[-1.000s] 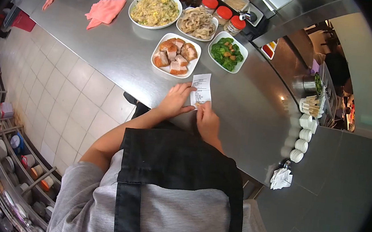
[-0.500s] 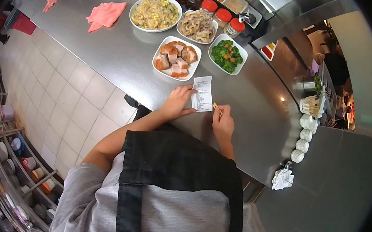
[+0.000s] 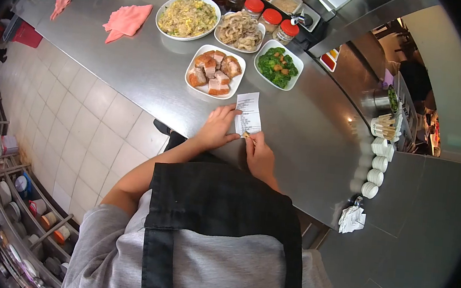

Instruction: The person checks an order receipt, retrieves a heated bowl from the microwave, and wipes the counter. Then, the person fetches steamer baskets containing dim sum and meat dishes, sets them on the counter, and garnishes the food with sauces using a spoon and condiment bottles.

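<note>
While the right hand (image 3: 261,155) is pinching a small tan peg (image 3: 247,135) at the near end of a printed slip (image 3: 248,113), the left hand (image 3: 218,129), just apart, is resting, fingers loosely spread, on the slip's left edge. Beyond both hands, meat chunks (image 3: 218,86) and greens (image 3: 277,71) are sitting in white dishes (image 3: 235,84), red-lidded jars (image 3: 270,19) standing farther off.

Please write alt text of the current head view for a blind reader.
A person's left hand touches a white printed paper slip on a shiny metal counter; the right hand holds a small yellowish object at the slip's lower edge. Beyond are four white food-filled dishes.
</note>
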Available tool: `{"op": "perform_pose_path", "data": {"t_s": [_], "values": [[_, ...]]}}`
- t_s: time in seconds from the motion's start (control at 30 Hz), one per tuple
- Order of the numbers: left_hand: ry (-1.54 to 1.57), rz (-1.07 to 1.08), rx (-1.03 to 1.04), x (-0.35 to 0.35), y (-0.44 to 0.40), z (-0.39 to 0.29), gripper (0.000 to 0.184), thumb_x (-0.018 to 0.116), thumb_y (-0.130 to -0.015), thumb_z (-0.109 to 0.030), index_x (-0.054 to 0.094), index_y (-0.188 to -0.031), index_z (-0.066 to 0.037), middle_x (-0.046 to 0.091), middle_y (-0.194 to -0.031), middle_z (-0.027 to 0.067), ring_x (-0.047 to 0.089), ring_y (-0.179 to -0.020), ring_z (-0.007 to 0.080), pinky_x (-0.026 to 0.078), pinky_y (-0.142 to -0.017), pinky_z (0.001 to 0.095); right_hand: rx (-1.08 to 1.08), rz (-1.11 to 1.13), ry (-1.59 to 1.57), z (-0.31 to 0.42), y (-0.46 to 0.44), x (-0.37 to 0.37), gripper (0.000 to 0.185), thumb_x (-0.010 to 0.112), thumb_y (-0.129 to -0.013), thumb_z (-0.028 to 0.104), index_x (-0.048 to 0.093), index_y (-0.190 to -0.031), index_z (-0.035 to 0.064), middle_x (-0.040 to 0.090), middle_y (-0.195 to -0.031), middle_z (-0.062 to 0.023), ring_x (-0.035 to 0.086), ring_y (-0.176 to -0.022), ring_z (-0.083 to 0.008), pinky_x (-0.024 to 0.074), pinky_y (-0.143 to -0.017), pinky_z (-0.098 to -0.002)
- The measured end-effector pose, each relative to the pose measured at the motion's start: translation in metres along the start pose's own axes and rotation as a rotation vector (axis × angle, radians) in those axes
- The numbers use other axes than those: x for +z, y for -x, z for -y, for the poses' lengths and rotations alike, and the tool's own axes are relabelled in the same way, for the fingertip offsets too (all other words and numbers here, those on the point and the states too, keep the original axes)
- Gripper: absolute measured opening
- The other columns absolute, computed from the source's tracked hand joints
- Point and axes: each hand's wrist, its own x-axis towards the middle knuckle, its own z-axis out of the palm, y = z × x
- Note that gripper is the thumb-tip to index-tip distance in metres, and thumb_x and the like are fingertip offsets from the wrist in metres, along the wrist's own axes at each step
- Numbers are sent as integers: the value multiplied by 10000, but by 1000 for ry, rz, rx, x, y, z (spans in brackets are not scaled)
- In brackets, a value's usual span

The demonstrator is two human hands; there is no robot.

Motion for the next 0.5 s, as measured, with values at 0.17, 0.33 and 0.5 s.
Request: {"op": "perform_pose_path", "data": {"t_s": [0.17, 0.33, 0.5], "values": [[-3, -3, 0, 1, 0, 1, 681, 774, -720, -271, 465, -1306, -109, 407, -1380, 132, 377, -1270, 338, 314, -1044, 453, -54, -21, 14, -1, 3, 11, 145, 566, -934, 232, 516, -941, 95, 633, -741, -163, 615, -665, -390, 461, -563, -487], [9, -11, 16, 1, 1, 1, 641, 747, -746, -260, 469, -1302, -105, 412, -1375, 138, 378, -1269, 341, 310, -1051, 449, -46, 21, 62, -4, 2, 9, 149, 564, -932, 238, 515, -938, 98, 632, -744, -160, 613, -671, -391, 459, -566, -481], [14, -35, 18, 3, 1, 5, 589, 723, -773, -242, 481, -1291, -100, 417, -1370, 150, 380, -1266, 345, 310, -1051, 448, 54, 19, -53, -5, -5, 2, 147, 563, -928, 238, 517, -951, 100, 634, -763, -168, 614, -684, -391, 464, -589, -473]]}}
